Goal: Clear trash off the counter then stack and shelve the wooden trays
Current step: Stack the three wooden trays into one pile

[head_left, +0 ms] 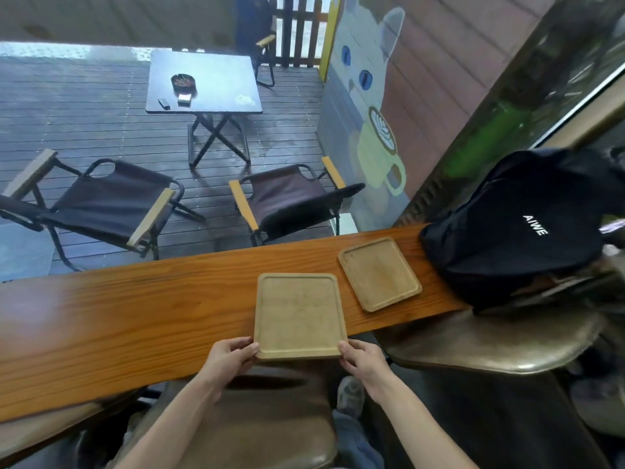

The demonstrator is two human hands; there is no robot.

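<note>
A: What do the hands hold?
B: The left hand (pixel 230 354) and right hand (pixel 363 362) grip the near tray's (pixel 299 314) corners at the surface's (pixel 135 316) near edge.
A: The second tray (pixel 379 274)?
B: Beside the black bag (pixel 517 228).

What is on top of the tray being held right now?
Nothing: the near tray, gripped at its near corners by the left hand and right hand, is bare. Second tray beside it is bare too. Their undersides against the counter are hidden.
</note>
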